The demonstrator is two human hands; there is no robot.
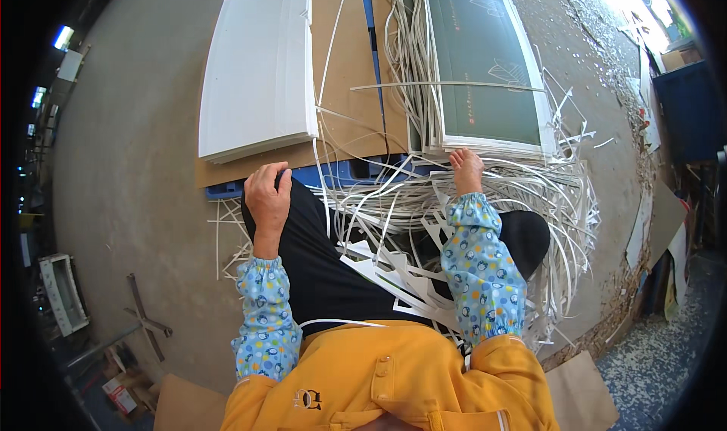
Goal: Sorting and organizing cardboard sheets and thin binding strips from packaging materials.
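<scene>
My left hand (268, 196) lies draped over my left knee, thumb apart from the fingers, holding nothing. It is just below the near edge of a stack of white cardboard sheets (261, 67). My right hand (467, 171) is raised at the near edge of a stack of dark green printed sheets (485, 60), its fingers curled together. Whether something thin is between them I cannot make out. One long pale strip (485, 85) lies across the green stack. More narrow strips (413, 60) are bunched along its left side.
Brown cardboard (344, 60) lies under the stacks on a blue pallet (348, 170). A tangle of white offcut strips (560, 211) spreads around my legs and the right side. A metal cross-shaped stand (144, 317) is on the floor at left. Paper scraps (644, 363) litter the right.
</scene>
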